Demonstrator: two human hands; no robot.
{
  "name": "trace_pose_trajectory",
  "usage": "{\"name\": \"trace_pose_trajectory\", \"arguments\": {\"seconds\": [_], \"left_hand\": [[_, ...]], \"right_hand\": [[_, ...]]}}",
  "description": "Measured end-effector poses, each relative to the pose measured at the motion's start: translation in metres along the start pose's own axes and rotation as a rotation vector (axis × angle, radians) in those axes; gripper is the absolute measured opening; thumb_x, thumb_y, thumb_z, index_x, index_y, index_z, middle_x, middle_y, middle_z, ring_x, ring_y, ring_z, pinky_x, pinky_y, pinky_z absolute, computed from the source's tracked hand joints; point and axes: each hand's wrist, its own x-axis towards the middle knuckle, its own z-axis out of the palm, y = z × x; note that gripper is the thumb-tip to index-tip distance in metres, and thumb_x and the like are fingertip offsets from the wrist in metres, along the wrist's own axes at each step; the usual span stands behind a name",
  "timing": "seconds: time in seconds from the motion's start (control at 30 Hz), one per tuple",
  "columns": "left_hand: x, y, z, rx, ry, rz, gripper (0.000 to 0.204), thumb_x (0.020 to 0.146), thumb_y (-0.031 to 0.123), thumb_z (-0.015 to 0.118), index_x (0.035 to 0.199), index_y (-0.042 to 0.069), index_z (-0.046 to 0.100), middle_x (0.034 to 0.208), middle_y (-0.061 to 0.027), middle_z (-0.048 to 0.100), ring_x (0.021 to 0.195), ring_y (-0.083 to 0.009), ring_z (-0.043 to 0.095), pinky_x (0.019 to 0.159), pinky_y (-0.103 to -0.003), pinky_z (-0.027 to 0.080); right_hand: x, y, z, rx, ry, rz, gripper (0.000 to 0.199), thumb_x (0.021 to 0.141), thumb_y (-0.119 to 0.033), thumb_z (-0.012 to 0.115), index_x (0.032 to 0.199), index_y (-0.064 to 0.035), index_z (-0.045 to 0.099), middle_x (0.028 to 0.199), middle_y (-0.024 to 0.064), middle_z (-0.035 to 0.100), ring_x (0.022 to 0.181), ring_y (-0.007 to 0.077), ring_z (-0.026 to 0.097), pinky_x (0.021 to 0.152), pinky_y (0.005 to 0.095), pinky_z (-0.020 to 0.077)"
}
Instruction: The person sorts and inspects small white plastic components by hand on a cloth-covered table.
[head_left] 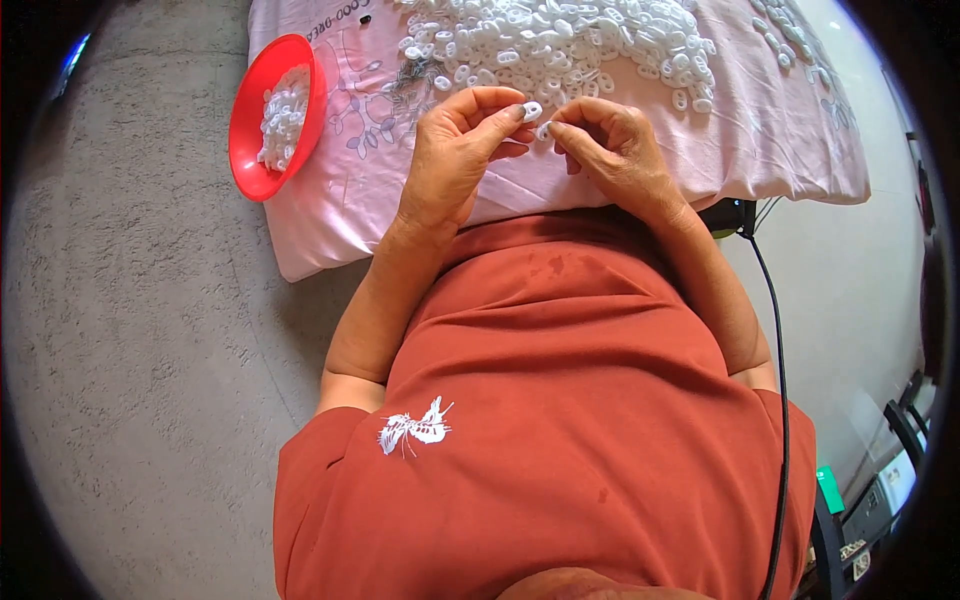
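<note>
My left hand (463,140) pinches a small white oval plastic piece (532,111) with holes in it, between thumb and forefinger. Close beside it, my right hand (612,148) holds a second white plastic piece (544,131) in its fingertips. The two pieces are almost touching; I cannot tell whether they are joined. Both hands are just above the near part of a pink printed cloth (350,225). Beyond them lies a large heap of the same white pieces (560,45), loose on the cloth.
At the cloth's left edge a red bowl (241,140) sits tilted, with many white pieces (287,118) inside. More white pieces (785,35) lie at the far right. A black cable (784,400) hangs down along my right side. A small black object (365,19) rests at the far left.
</note>
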Motion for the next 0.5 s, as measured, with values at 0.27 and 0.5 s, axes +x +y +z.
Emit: {"name": "trace_pose_trajectory", "arguments": {"seconds": [0.27, 0.5], "left_hand": [[-0.0002, -0.0021, 0.0010, -0.024, 0.008, 0.018, 0.018, 0.090, 0.009, 0.063, 0.105, -0.001, 0.063, 0.090, -0.0083, 0.069, 0.077, -0.0132, 0.067, 0.069, -0.024, 0.054], [0.0002, -0.0029, 0.0021, 0.011, 0.000, 0.014, 0.018, 0.090, 0.009, 0.064, 0.105, -0.002, 0.064, 0.089, -0.0079, 0.069, 0.077, -0.0124, 0.066, 0.069, -0.024, 0.054]], "right_hand": [[-0.0011, -0.0014, 0.0002, 0.033, 0.006, -0.001, 0.014, 0.093, -0.012, 0.059, 0.094, 0.0011, 0.064, 0.076, 0.0004, 0.062, 0.063, 0.0050, 0.054, 0.057, 0.0198, 0.0456], [-0.0009, 0.0006, 0.0008, 0.057, 0.015, -0.004, 0.014, 0.094, -0.012, 0.059, 0.094, 0.0010, 0.065, 0.076, -0.0001, 0.061, 0.063, 0.0050, 0.054, 0.057, 0.0195, 0.0447]]}}
